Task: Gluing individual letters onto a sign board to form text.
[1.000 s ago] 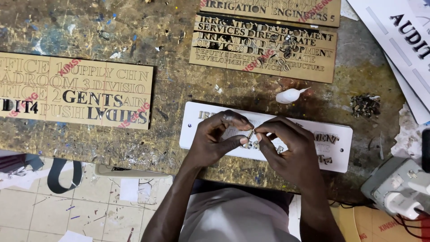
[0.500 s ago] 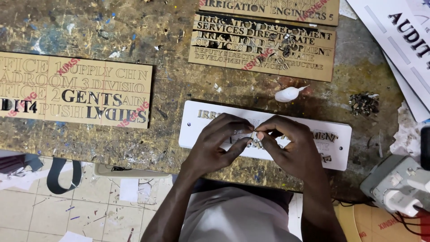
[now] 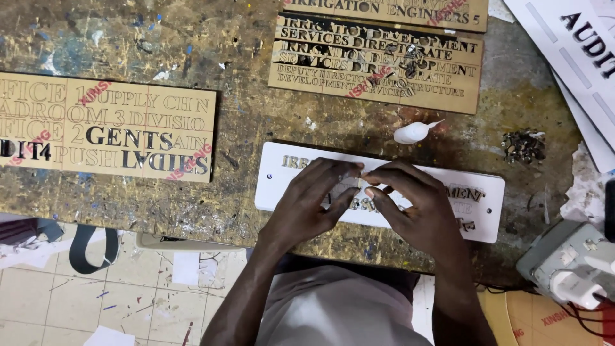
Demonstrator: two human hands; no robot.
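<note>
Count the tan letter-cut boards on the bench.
3: one at the left, one at top centre, and one above it, cut off by the top edge. More may lie out of view. Both hands rest on the white sign, not on these.

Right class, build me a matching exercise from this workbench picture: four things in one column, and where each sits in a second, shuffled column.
Things:
1. white sign plate
2. white squeezed tube
3. tan letter sheet
4. power adapter

Places:
A. far left of the bench
B. under both hands
C. bottom right corner
D. just beyond the plate, lying on the bench

Pairs: 1-B, 2-D, 3-A, 4-C
</note>
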